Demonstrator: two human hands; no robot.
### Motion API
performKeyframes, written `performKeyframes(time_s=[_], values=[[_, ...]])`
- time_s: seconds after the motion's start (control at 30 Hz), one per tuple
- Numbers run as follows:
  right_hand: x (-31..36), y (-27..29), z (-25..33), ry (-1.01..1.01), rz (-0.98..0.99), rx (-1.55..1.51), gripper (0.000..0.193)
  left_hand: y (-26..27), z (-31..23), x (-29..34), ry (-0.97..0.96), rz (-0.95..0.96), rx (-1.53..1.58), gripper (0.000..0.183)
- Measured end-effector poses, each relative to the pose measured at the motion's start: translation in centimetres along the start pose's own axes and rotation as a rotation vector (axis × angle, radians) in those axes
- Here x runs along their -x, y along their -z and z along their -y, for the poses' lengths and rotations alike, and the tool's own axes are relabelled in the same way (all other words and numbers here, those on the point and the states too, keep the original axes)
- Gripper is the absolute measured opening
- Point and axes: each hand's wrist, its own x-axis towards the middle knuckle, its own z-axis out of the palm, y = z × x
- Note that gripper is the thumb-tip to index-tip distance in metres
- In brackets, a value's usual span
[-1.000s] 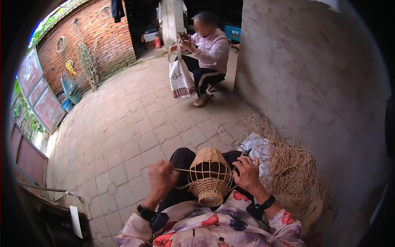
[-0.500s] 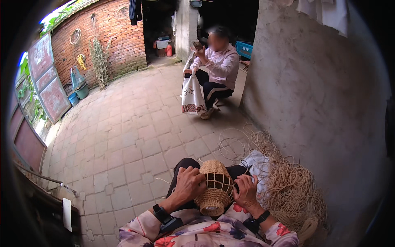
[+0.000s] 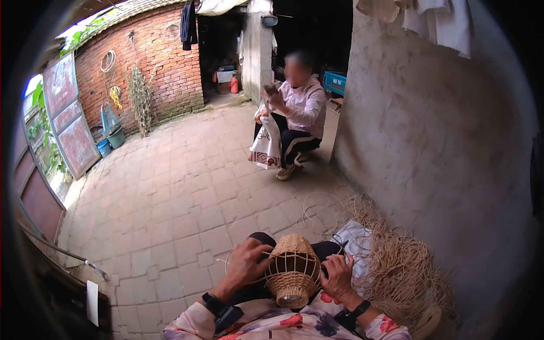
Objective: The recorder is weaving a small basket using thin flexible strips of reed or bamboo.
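A woven basket [image 3: 291, 280] rests in a dark-trousered lap [image 3: 327, 249], between the left hand [image 3: 249, 262], curled beside its open ribs, and the right hand [image 3: 338, 277], bent at its other side (whether either grip is clamped, I cannot tell).

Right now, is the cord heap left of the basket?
No, the cord heap lies to the right of the woven basket.

a home courtyard: paved floor [image 3: 170, 192], brick wall [image 3: 164, 73], metal gate [image 3: 71, 113].
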Motion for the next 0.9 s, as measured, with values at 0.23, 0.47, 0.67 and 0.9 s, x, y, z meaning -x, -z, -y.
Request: performKeyframes(time_s=[0.23,0.47,0.67,0.9], values=[[-0.1,0.9,0.8,0.038,-0.05,0.014,0.018,-2.3,-1.8,0.2,-0.068,0.138,0.002,0.021],[-0.6,1.0,0.8,0.057,-0.028,0.071,0.017,-2.4,-2.6,-0.3,0.034,0.07,0.013,0.025],[-0.3,0.9,0.8,0.057,-0.017,0.066,0.017,-2.5,-2.7,-0.7,0.001,0.146,0.02,0.018],[-0.6,0.4,0.8,0.057,-0.033,0.019,0.017,-2.2,-2.7,-0.8,-0.059,0.123,0.072,0.014]])
